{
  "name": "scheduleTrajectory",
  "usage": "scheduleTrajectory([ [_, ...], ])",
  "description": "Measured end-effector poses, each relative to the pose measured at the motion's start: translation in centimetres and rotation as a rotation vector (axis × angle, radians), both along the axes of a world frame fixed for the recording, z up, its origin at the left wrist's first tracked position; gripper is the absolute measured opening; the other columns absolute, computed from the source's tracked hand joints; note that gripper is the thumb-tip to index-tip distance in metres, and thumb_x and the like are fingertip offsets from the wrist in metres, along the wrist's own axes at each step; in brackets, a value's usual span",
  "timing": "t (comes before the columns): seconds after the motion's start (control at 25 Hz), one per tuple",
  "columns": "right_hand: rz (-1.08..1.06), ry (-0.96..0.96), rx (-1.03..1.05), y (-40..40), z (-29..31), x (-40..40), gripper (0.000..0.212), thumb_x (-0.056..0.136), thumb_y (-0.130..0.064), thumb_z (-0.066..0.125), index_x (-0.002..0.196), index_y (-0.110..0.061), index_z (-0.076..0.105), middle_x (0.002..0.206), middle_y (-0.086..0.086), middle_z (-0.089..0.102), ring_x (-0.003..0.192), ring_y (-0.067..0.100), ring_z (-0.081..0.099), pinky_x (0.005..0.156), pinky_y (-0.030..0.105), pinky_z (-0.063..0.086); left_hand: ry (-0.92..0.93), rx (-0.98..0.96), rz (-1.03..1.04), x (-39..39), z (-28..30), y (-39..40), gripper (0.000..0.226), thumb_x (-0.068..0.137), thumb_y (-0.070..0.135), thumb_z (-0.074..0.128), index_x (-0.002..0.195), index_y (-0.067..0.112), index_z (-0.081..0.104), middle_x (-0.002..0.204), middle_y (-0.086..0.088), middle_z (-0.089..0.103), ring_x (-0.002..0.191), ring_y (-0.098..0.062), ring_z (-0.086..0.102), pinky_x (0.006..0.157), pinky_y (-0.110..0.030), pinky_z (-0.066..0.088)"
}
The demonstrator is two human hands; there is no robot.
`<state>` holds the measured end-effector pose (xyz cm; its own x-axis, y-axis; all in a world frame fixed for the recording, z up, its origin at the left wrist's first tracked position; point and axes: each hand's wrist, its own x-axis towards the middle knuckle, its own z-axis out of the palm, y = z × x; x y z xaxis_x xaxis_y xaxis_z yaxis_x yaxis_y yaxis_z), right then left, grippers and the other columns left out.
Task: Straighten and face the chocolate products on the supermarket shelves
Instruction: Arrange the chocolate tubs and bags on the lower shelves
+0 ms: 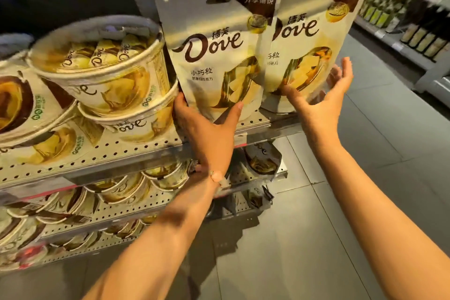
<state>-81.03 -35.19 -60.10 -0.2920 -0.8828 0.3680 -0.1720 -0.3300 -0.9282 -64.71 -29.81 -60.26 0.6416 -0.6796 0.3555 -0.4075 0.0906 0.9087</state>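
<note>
While tubs [117,90] hold Dove pcs [97,52], L fingers [180,105] clamped on pouch [209,68], R fingers [345,70] apart.

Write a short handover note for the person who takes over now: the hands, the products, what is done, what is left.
Left hand: grips the bottom of the left pouch, thumb on its front.
Right hand: open, cradles the lower edge of the right pouch.
Both pouches stand on the shelf, fronts facing out. The left one overlaps the right one.
Done: the pouches face forward.
Left: separate and square the two pouches, then level the tilted stacked tubs. The lower pouch probably also needs facing.
</note>
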Motion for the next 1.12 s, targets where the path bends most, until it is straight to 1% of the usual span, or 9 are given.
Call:
scheduleTrajectory([
  [0.12,-0.134,0.074,-0.247,1.9,-3.2,0.6,0.085,0.076,-0.039,0.068,0.142,-0.012,0.022,0.144,0.007,0.03,0.136,0.016,0.03,0.114,0.031,0.025,-0.114,-0.201,-0.083,0.2,-2.4,1.9,0.086,0.07,0.033,0.076,0.137,0.007,0.028,0.138,-0.006,0.036,0.132,-0.016,0.034,0.11,-0.024,0.027],
  [0.28,-0.1,0.077,-0.515,3.4,-8.9,1.7,0.047,0.081,-0.019,0.063,0.121,-0.015,0.04,0.117,0.01,0.044,0.109,0.028,0.048,0.098,0.04,0.041,-0.35,-0.451,-0.122,1.5,-7.2,3.2,0.057,0.075,0.021,0.073,0.121,0.012,0.04,0.121,-0.01,0.04,0.114,-0.026,0.046,0.097,-0.029,0.041],
  [0.44,-0.054,0.018,-0.453,3.2,-17.1,2.1,0.056,0.076,-0.026,0.07,0.121,-0.02,0.037,0.115,-0.003,0.044,0.108,0.014,0.047,0.096,0.026,0.038,-0.317,-0.488,-0.099,2.8,-13.9,3.6,0.052,0.071,0.029,0.072,0.112,0.026,0.04,0.109,-0.005,0.044,0.093,-0.014,0.048,0.08,-0.02,0.04],
  [0.6,-0.027,-0.006,-0.258,3.3,-23.6,1.7,0.095,0.066,-0.031,0.082,0.139,-0.016,0.024,0.13,0.0,0.04,0.123,0.014,0.042,0.106,0.025,0.033,-0.334,-0.371,-0.044,3.5,-19.9,3.9,0.068,0.066,0.029,0.079,0.118,0.02,0.035,0.115,-0.004,0.042,0.103,-0.012,0.044,0.09,-0.011,0.035],
  [0.68,0.013,-0.03,-0.102,3.7,-25.5,1.5,0.1,0.063,-0.031,0.084,0.141,-0.018,0.023,0.127,-0.003,0.042,0.12,0.011,0.045,0.104,0.023,0.037,-0.21,-0.224,-0.059,3.3,-22.0,3.7,0.079,0.063,0.023,0.083,0.122,0.023,0.03,0.121,-0.003,0.04,0.11,-0.011,0.043,0.093,-0.011,0.035],
  [0.8,0.102,-0.006,0.093,3.0,-26.1,1.9,0.095,0.062,-0.029,0.085,0.137,-0.026,0.028,0.125,-0.006,0.048,0.116,0.01,0.05,0.097,0.026,0.043,-0.01,-0.016,-0.14,3.2,-23.6,2.2,0.091,0.058,0.023,0.086,0.125,0.027,0.025,0.125,-0.002,0.042,0.113,-0.012,0.047,0.093,-0.02,0.044],
  [0.96,0.139,0.022,0.09,1.0,-26.1,2.2,0.076,0.062,-0.025,0.086,0.124,-0.021,0.042,0.117,-0.004,0.059,0.106,0.01,0.057,0.081,0.016,0.045,0.042,0.078,-0.183,3.4,-24.0,0.0,0.069,0.063,0.014,0.084,0.118,0.013,0.043,0.102,0.012,0.052,0.082,0.009,0.049,0.061,0.0,0.039],
  [1.04,0.136,0.062,0.072,0.5,-26.0,1.8,0.064,0.064,-0.021,0.085,0.116,-0.016,0.049,0.11,-0.002,0.062,0.101,0.011,0.058,0.08,0.02,0.047,0.061,0.09,-0.199,3.8,-24.3,-0.2,0.06,0.066,0.012,0.082,0.116,0.012,0.05,0.106,0.005,0.058,0.087,0.001,0.054,0.067,-0.005,0.041],
  [1.12,0.159,0.07,0.108,-0.2,-25.7,0.7,0.057,0.062,-0.015,0.085,0.109,-0.016,0.053,0.105,-0.001,0.064,0.097,0.014,0.06,0.084,0.03,0.051,0.101,0.108,-0.228,4.6,-24.3,-0.2,0.056,0.068,0.009,0.08,0.116,0.013,0.052,0.11,0.001,0.062,0.098,-0.009,0.057,0.08,-0.02,0.048],
])
